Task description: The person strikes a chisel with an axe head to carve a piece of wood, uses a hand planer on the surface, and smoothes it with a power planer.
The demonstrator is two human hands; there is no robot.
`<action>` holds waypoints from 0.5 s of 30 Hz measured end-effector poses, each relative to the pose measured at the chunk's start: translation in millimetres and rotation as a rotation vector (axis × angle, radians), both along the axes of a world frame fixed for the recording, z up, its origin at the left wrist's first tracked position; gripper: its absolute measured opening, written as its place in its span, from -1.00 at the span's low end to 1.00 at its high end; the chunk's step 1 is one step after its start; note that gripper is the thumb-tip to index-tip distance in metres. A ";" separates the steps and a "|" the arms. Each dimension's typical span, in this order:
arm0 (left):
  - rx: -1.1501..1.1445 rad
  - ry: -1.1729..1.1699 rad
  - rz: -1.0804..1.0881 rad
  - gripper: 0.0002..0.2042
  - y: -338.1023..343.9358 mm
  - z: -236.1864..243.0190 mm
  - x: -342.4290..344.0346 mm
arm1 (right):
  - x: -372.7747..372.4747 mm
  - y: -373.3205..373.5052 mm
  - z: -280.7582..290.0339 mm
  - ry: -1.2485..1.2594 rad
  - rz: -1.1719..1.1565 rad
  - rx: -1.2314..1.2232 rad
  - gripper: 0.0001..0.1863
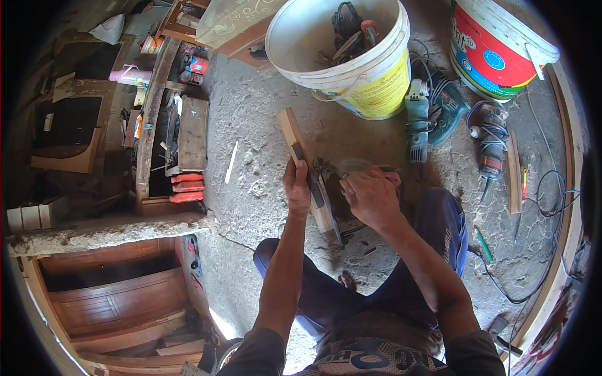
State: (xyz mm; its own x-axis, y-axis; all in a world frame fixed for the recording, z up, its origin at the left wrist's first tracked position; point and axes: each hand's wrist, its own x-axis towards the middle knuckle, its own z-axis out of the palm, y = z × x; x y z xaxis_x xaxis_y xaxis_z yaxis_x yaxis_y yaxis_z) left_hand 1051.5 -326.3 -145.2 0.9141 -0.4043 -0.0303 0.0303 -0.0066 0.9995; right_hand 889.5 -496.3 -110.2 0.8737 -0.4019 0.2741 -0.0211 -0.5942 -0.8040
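My left hand (297, 187) is closed round a long, narrow wooden block (290, 128), tilted above the floor between my knees. Dark metal strips (318, 193) run along the block's side, with a small dark fitting beside them. My right hand (371, 195) is just right of the block, its fingers curled. Whatever it grips is mostly hidden, and a pale blur shows next to the fingertips. Behind its knuckles a red part (392, 178) sticks out; I cannot tell whether the hand touches it.
A white bucket with a yellow label (370, 94) holds tools. Right of it lie teal power tools (417, 119), a corded grinder (492, 147), a wooden strip (514, 172) and a green pencil-like stick (484, 244). Another bucket (495, 53) stands behind. Wooden shelving (150, 125) fills the left.
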 end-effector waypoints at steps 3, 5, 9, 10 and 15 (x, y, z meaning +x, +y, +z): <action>0.001 0.005 -0.009 -0.59 -2.2 3.5 -1.5 | -0.3 -0.8 -1.1 -0.013 -0.001 -0.006 -0.95; -0.003 0.016 -0.021 -0.53 -7.9 7.8 -5.0 | 0.4 -1.9 -4.6 -0.016 -0.003 -0.018 -0.94; -0.050 0.012 -0.035 -0.63 -3.8 5.8 -2.6 | 1.4 -0.3 -2.4 -0.020 -0.005 -0.025 -0.93; -0.033 0.004 -0.034 -0.62 -1.8 6.0 -1.6 | 1.7 -0.3 -0.4 -0.035 -0.008 -0.023 -0.93; -0.015 -0.017 -0.016 -0.59 -4.3 3.9 -4.5 | 0.4 2.3 -4.8 0.000 -0.013 -0.066 -0.88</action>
